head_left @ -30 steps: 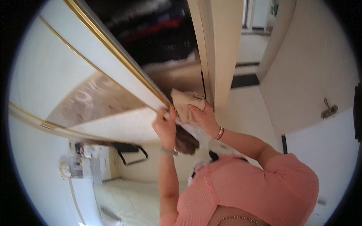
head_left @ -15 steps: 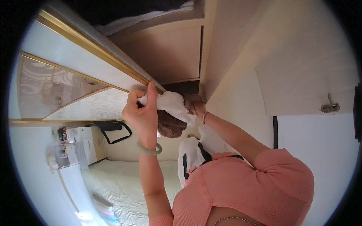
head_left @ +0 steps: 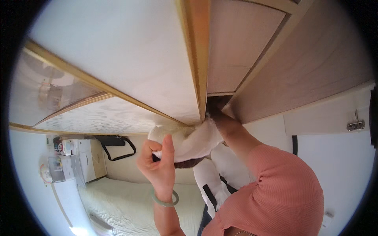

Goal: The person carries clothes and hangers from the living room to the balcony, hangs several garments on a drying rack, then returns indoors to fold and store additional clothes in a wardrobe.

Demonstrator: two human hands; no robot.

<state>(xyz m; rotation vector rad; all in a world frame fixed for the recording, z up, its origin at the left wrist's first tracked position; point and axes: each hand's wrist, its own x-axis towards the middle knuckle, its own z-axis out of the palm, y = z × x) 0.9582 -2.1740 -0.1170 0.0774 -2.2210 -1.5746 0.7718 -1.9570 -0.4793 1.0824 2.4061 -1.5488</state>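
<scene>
A white, thin bag (head_left: 193,142), seemingly plastic, hangs bunched in front of the wardrobe's sliding door (head_left: 130,55). My left hand (head_left: 159,167), with a pale bangle at its wrist, pinches one end of it between thumb and curled fingers. Under the bag shows the edge of a dark brown thing (head_left: 189,163), mostly covered. My right hand (head_left: 216,108) reaches into the dark gap at the door's edge, below a wooden drawer front (head_left: 240,43). Its fingers are lost in shadow, so what it touches is hidden.
Beside the gap stands a wooden side panel (head_left: 307,59). A bed with a pale green cover (head_left: 134,200) lies at the lower left. Further left are a white cabinet (head_left: 88,159) and a black strap-like item (head_left: 118,147). A door handle (head_left: 355,125) is at the far right.
My right hand has gone from beside the bag into the wardrobe gap. The bag is spread wider and hides more of the brown thing. My view has turned, and the door edge appears further right.
</scene>
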